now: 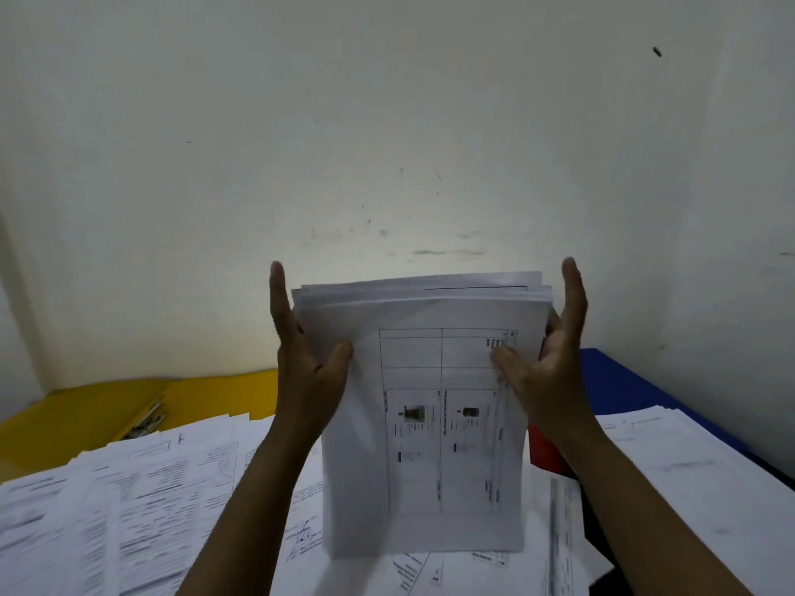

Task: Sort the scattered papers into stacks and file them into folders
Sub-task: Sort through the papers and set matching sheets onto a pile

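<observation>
I hold a stack of white papers [426,406] upright on its lower edge over the desk, its front sheet printed with a table and two small pictures. My left hand [307,363] clamps the stack's left side, thumb on the front, fingers straight up behind. My right hand [546,359] clamps the right side the same way. Scattered printed papers [129,501] cover the desk below and to the left. A yellow folder [86,415] with a metal clip lies open at the back left. A blue folder [623,385] lies at the back right, partly under another paper pile [697,462].
A red object [544,451] shows just behind my right wrist, mostly hidden. A pale wall rises directly behind the desk. The desk's dark right edge [778,477] runs along the far right.
</observation>
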